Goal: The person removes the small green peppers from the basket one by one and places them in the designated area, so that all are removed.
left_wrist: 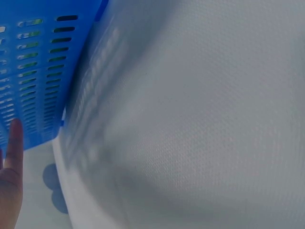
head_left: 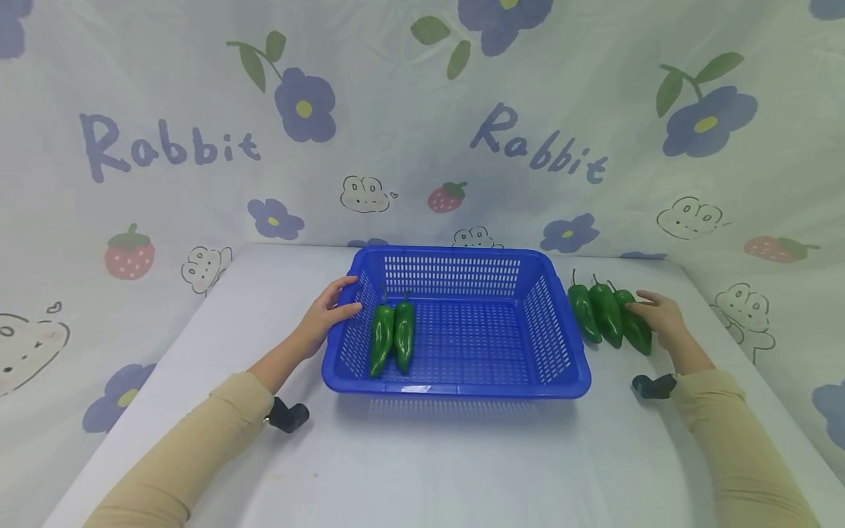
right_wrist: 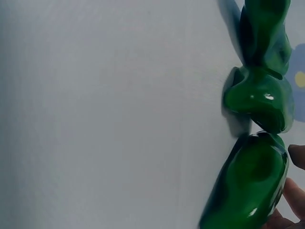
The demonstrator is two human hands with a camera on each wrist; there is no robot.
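A blue perforated plastic basket (head_left: 455, 389) stands on the white-covered table. My left hand (head_left: 326, 315) holds its left rim, and a finger (left_wrist: 15, 148) lies along the outer wall in the left wrist view. Inside, at the left, are two green peppers, one (head_left: 381, 341) beside the other (head_left: 404, 337). Right of the basket lie three more peppers: a left one (head_left: 584, 314), a middle one (head_left: 606, 315) and a right one (head_left: 635, 330). My right hand (head_left: 663, 319) touches the right pepper from its right side with loosely bent fingers; in the right wrist view this pepper (right_wrist: 250, 186) partly hides them.
Behind the table hangs a pale cloth (head_left: 396, 95) printed with flowers, rabbits and strawberries. A dark wrist-worn device (head_left: 290, 416) sits by the left sleeve and another (head_left: 653, 386) by the right sleeve. The white table surface (head_left: 449, 469) extends in front of the basket.
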